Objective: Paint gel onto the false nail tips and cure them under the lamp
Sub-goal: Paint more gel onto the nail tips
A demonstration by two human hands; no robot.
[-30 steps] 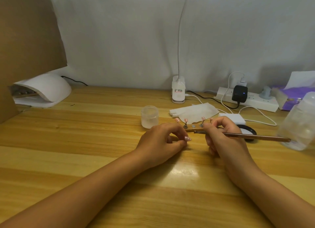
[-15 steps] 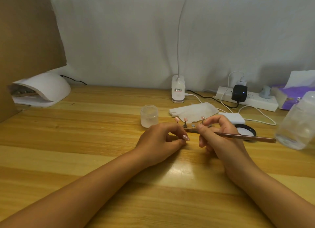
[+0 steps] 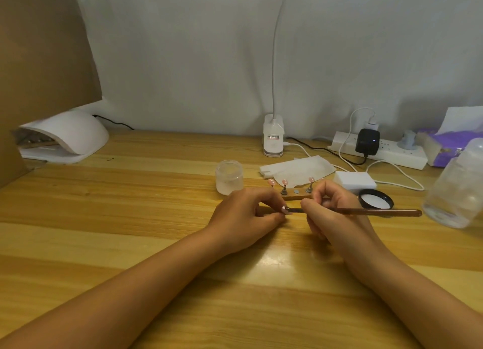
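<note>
Head view. I read the left hand [image 3: 245, 215] as curled, pinching a pink nail tip [image 3: 287, 210] at its fingertips, low over the table [image 3: 130, 218]. The right hand [image 3: 332, 212], just beside it, grips the brush [image 3: 366, 212] pen-fashion, and the bristle end touches that tip. Behind both hands is the stand [image 3: 296, 192], with more pink tips upright on it. The jar [image 3: 229, 176] is left of the stand. The curing lamp [image 3: 68, 137] is far left, well apart.

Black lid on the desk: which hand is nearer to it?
Right. The right hand, gripping the brush, sits just left of the black lid; the left hand, pinching a nail tip, lies farther left, beyond the right hand.
</note>
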